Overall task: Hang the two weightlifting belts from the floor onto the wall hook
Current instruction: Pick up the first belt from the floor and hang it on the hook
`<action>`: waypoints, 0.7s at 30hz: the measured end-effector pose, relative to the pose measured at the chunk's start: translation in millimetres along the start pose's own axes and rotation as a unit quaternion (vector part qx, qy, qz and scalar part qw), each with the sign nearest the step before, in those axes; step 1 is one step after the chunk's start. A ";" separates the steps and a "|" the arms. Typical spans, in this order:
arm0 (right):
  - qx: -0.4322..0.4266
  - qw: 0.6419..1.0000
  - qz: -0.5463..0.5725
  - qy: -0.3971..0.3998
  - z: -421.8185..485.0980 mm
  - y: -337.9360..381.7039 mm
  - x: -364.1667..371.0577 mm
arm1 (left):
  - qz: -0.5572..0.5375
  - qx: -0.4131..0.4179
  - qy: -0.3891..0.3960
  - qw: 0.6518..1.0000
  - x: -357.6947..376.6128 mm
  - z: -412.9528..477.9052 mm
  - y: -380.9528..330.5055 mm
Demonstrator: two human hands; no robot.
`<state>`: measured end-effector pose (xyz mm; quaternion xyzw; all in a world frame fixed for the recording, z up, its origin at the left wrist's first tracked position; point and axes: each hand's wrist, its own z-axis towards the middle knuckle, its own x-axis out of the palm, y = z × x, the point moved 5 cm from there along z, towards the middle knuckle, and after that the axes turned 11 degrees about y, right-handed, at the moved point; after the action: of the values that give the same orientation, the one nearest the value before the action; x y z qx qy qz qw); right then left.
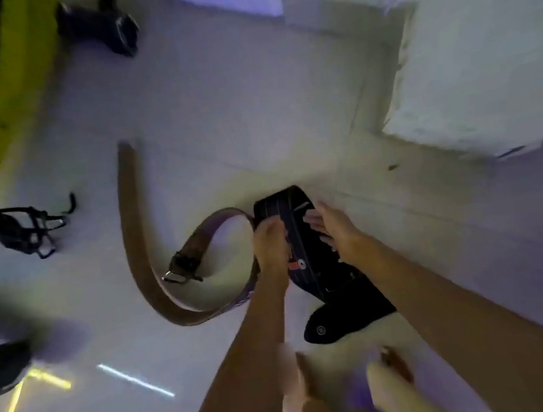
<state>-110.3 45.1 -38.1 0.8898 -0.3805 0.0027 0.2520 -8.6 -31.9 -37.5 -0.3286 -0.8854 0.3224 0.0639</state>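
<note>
So this was basically the very start of the job, as far as I could tell. Both belts were down on the floor and nothing was hung; no wall hook showed anywhere in view. The black belt lay near the wall's corner, and the brown belt curled in a big loop just beside it, its buckle end tucked inside the curve, the two touching or overlapping where the left hand was.

The left hand was curled over the black belt's left edge, looked like a grip closing on it, though I couldn't say for sure it wasn't catching the brown one too. The right hand was open, fingers spread, resting on the belt's right edge, not clamped yet.

Room-wise: plenty of bare floor above and left. The white wall and its step sat close on the right, and a black wire rack sat well off to the left. My guess was lifting straight up was the easy way out.
</note>
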 end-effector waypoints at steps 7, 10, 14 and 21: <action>-0.026 0.998 0.040 0.046 110.1 -16.1 21.3 | 0.145 0.080 -0.090 0.982 -18.9 88.4 15.8; -0.038 0.997 0.042 0.050 43.4 5.5 9.4 | 0.112 0.029 -0.087 0.990 -25.2 48.2 -4.8; -0.039 0.996 0.031 0.074 -121.4 55.6 -3.9 | -0.123 -0.110 0.121 0.979 6.3 -76.3 -71.0; -0.079 0.977 -0.137 0.141 -435.9 131.6 -19.0 | -0.125 -0.129 0.301 0.936 40.6 -328.9 -251.5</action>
<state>-131.6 177.6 397.4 0.9013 -0.2148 0.0633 0.3708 -69.1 22.5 370.5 -0.3028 -0.8925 0.0806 0.3244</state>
